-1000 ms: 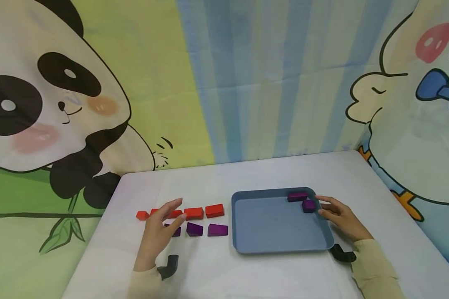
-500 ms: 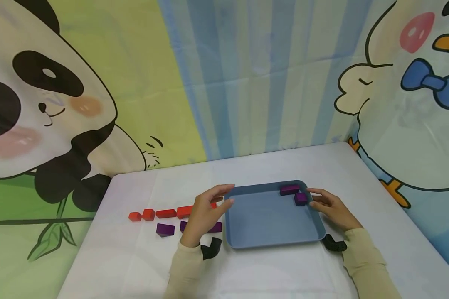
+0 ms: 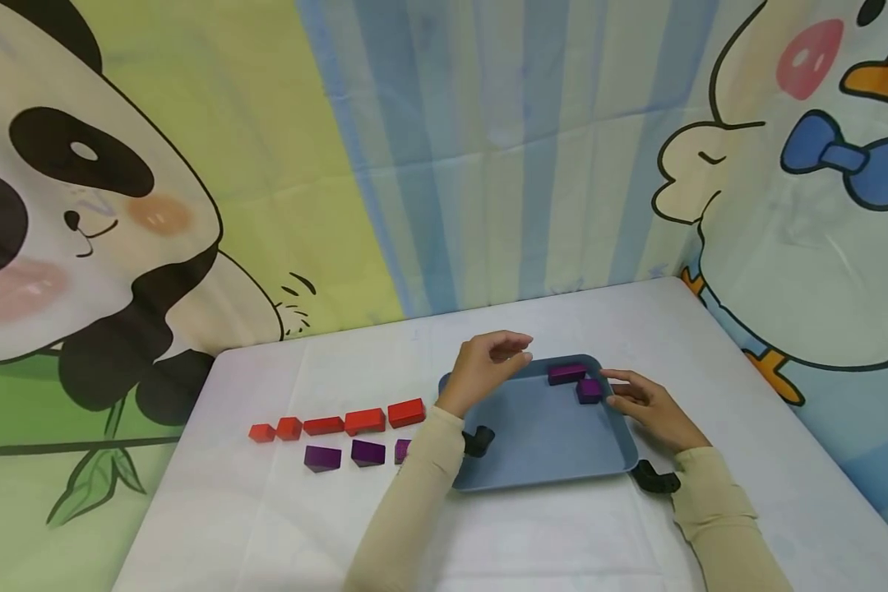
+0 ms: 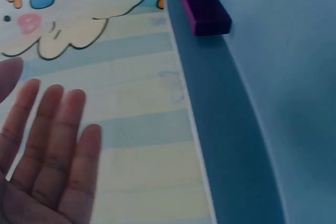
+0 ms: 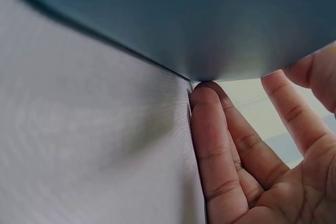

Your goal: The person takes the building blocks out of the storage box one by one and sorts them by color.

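Note:
A shallow blue-grey tray (image 3: 540, 444) lies on the white table. Near its back right corner sit a long purple block (image 3: 566, 374) and a smaller purple block (image 3: 589, 391). My left hand (image 3: 484, 370) hovers over the tray's back left part, fingers loosely extended and holding nothing; in the left wrist view its fingers (image 4: 71, 145) are straight, apart from the tray wall. At the tray's right side my right hand (image 3: 654, 411) touches the rim. The right wrist view shows its fingertips (image 5: 205, 95) against the outer wall, with the lower fingers along the tabletop.
Left of the tray runs a row of several red blocks (image 3: 365, 422). Before it lie purple blocks (image 3: 367, 453), the rightmost partly hidden by my left sleeve (image 3: 414, 485). Black wrist-worn pieces (image 3: 654, 477) show at both wrists. A cartoon-printed curtain (image 3: 444, 164) stands behind the table.
My left hand has moved right and away from me, from above the red and purple blocks to above the tray. The right hand stays at the tray's rim. The head view has shifted slightly.

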The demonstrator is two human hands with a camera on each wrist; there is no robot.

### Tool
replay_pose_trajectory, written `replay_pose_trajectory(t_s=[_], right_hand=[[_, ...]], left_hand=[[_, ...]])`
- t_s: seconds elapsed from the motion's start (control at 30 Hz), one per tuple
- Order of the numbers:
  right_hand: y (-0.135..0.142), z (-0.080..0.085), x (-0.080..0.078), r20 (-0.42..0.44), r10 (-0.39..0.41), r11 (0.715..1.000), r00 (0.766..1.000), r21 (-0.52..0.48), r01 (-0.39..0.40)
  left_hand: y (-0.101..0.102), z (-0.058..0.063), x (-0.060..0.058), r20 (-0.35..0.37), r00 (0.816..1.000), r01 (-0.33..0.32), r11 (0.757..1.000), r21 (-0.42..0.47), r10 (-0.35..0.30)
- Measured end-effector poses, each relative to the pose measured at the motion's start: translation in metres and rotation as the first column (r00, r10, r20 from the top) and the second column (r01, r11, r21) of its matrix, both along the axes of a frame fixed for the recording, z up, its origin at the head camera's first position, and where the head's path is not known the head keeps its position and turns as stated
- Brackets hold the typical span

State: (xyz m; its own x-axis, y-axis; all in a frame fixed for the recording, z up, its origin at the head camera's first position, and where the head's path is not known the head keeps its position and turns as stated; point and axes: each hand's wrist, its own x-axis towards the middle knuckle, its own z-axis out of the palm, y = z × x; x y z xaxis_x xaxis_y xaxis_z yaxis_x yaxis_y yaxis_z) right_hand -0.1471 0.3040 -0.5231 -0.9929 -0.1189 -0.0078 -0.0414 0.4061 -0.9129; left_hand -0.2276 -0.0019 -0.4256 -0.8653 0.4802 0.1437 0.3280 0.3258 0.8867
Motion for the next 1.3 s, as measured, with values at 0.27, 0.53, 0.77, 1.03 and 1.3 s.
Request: replay_pose_trajectory(t_s=[0.27, 0.53, 0.77, 1.03, 1.3], right_hand=[[-0.002, 0.001, 0.0, 0.013, -0.013, 1.0, 1.0, -0.001, 0.013], [-0.001, 0.0, 0.0, 0.018, -0.014, 1.0, 1.0, -0.017, 0.014], [-0.002, 0.0, -0.001, 0.027, -0.015, 1.0, 1.0, -0.022, 0.016], [-0.004, 0.001, -0.001, 0.038, -0.02, 1.0, 0.999, -0.013, 0.02], [-0.003, 0.0, 0.0, 0.036, -0.025, 1.0, 0.999, -0.015, 0.025]], left_hand=[[0.03, -0.025, -0.023, 0.034, 0.999, 0.02, 1.0, -0.011, -0.02], [0.049, -0.051, -0.031, 0.074, 0.991, -0.102, 0.992, -0.072, 0.108], [0.057, -0.062, -0.026, 0.095, 0.986, -0.129, 0.986, -0.109, 0.14], [0.062, -0.067, -0.021, 0.006, 0.99, -0.14, 0.974, -0.179, 0.144], [0.063, -0.062, -0.02, -0.039, 0.994, -0.105, 0.963, -0.247, 0.098]])
